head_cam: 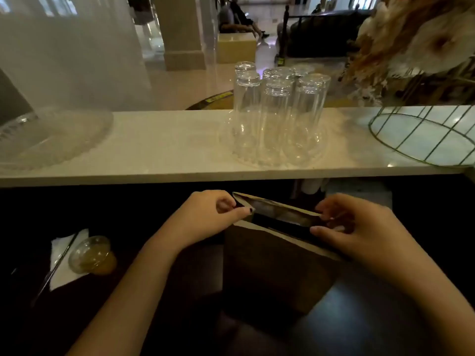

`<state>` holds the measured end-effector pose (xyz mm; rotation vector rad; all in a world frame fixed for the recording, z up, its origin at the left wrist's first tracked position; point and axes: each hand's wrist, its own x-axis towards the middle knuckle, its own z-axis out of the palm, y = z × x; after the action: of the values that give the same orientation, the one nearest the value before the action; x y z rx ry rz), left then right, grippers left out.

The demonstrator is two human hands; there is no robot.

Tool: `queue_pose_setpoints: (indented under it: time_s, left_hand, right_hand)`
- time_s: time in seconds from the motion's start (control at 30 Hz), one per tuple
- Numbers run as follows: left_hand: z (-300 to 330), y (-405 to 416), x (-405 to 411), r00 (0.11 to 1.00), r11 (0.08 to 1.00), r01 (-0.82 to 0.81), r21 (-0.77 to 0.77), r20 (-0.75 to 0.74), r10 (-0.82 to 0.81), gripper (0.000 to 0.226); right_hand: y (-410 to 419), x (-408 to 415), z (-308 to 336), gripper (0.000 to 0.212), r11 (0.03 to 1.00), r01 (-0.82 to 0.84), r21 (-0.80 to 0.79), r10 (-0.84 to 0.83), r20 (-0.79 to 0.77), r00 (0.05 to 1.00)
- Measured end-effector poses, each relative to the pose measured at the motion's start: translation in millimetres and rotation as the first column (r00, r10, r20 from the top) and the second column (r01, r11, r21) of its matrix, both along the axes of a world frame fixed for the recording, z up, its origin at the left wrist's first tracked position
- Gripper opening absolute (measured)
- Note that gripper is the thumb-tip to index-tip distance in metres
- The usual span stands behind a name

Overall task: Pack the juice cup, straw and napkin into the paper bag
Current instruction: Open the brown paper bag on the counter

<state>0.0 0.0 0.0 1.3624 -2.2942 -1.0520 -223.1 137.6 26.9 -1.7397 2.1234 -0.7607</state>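
A brown paper bag [272, 263] stands upright on the dark lower counter, its mouth pulled partly apart. My left hand [205, 214] pinches the bag's left top edge. My right hand [357, 224] pinches the right top edge. Far to the left, a clear domed-lid juice cup [93, 255] with orange juice sits on the counter. Beside it lies a white napkin [60, 253] with a dark straw [55, 268] resting diagonally across it. The bag's inside is dark; I cannot tell what it holds.
A pale marble shelf [180, 160] runs across above the work surface. On it stand several upturned glasses [277, 119], a glass cake dome on a platter [51, 140] at left and a green wire basket [424, 134] at right.
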Motion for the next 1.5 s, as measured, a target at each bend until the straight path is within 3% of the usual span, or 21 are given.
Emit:
queue_pose_setpoints:
  time_s: [0.1,0.2,0.37,0.5,0.63,0.73,0.9,1.13,1.5]
  left_hand:
    - [-6,5,-18,0.981,0.991,-0.079,-0.111,0.166,0.096,0.047]
    - [-11,12,-31,0.916,0.935,-0.061,-0.349,0.352,0.191,0.051]
    - [-8,15,-32,0.884,0.889,-0.060,-0.455,0.390,0.259,0.048]
    - [-2,11,-18,0.892,0.902,-0.069,-0.427,0.378,0.247,0.033]
    - [-2,5,2,0.945,0.953,-0.137,-0.270,0.253,0.208,0.010]
    - [0,1,16,0.979,0.981,-0.141,-0.130,0.130,0.158,0.018]
    - [7,-8,44,0.991,0.993,-0.117,-0.010,0.060,0.118,0.027]
    - [13,-15,86,0.990,0.990,-0.135,-0.029,0.028,0.136,0.048]
    - [20,-39,179,0.941,0.941,-0.337,-0.030,0.019,0.337,0.024]
  right_hand:
    - [1,-9,-12,0.035,0.974,0.226,-0.015,-0.225,-0.166,0.960]
    - [1,-6,-26,0.043,0.959,0.282,0.044,-0.265,-0.226,0.937]
    - [2,1,-39,0.040,0.945,0.327,-0.014,-0.325,-0.163,0.932]
    - [9,-5,-44,0.035,0.933,0.361,0.006,-0.360,-0.039,0.932]
    - [13,-13,-45,0.037,0.928,0.370,0.042,-0.372,0.151,0.916]
    - [15,-19,-46,0.055,0.941,0.321,0.105,-0.336,0.202,0.920]
    - [11,-29,-46,0.038,0.956,0.239,0.173,-0.275,0.231,0.933]
    - [-12,1,-36,0.034,0.983,0.129,0.133,-0.171,0.374,0.912]
    - [-75,82,-30,0.041,0.998,-0.031,0.051,0.005,0.445,0.895]
